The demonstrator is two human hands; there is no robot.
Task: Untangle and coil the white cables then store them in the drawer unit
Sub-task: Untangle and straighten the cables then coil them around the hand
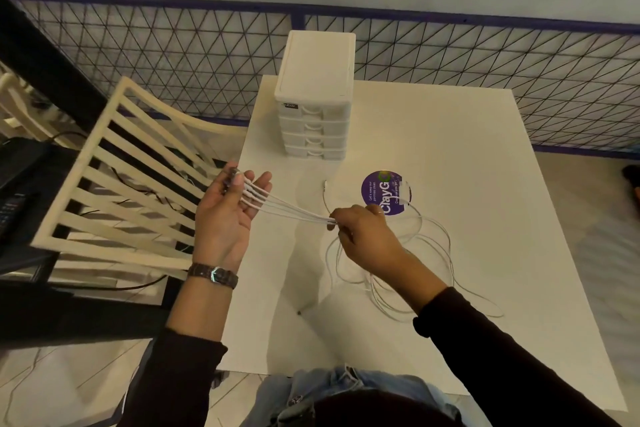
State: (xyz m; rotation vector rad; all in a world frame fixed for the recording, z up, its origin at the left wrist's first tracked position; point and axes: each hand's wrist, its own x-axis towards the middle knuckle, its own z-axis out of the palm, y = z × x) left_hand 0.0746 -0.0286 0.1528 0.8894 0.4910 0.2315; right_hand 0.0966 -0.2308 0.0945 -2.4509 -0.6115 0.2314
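your two hands stretch a bundle of white cables over the left part of the white table.

your right forearm hides part of the loose cable loops (433, 253) lying on the table (450, 135), and the plug ends in your left hand (225, 215) are too blurred to tell apart. the left hand hangs just past the table's left edge, close to the slatted chair (114, 163), palm up and fingers spread, thumb pinning the cable ends. the right hand (363, 232) is closed in a pinch on the white cables (287, 210) above the table, near the purple sticker (384, 192). the taut strands run left to right, fanning wider toward the left hand. the drawer unit (317, 97) stands at the far edge, all drawers closed, with bare tabletop to its right.
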